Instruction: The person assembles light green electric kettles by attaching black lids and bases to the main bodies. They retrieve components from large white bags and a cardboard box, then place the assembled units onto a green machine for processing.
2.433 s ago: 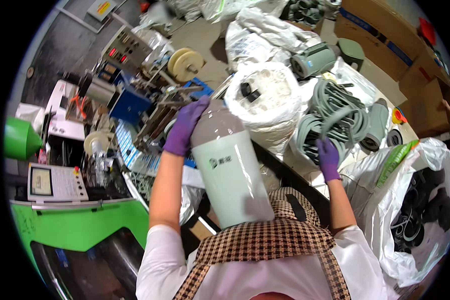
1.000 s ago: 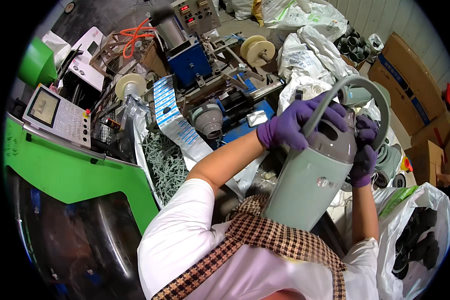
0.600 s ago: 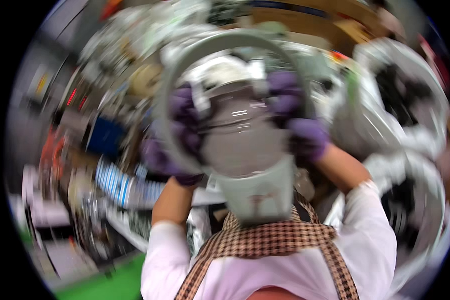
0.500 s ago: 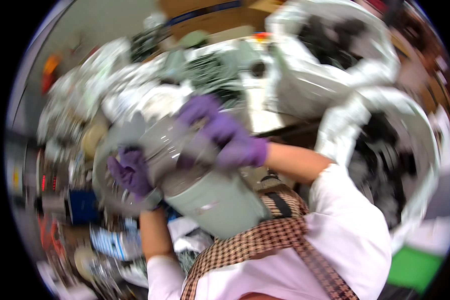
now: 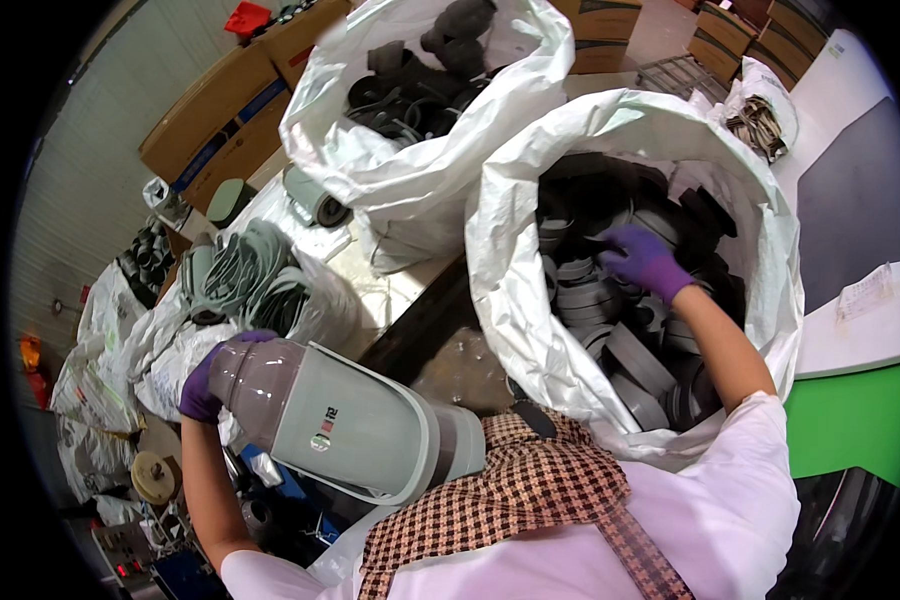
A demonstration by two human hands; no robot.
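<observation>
My left hand (image 5: 206, 388), in a purple glove, grips the translucent smoky-brown end of a large plastic jug (image 5: 355, 425). The jug lies tilted across my lap, its grey-green outer shell facing up and its other end against my checked apron. My right hand (image 5: 646, 262), also gloved in purple, reaches into a white sack (image 5: 510, 300) on the right. Its fingers look apart over the dark grey plastic rings (image 5: 630, 365) that fill the sack; the fingertips are slightly blurred. Whether they touch a ring is hard to make out.
A second white sack (image 5: 410, 180) of dark parts stands behind. Left of it are grey-green strip-like pieces (image 5: 250, 275) in a bag and cardboard boxes (image 5: 215, 120). A green-edged white surface (image 5: 855, 330) is at the right; a beige round piece (image 5: 155, 477) is at the left.
My view has swung right. My right hand has let go of the jug and moved into the sack of rings. The jug now lies lower, held by my left hand alone.
</observation>
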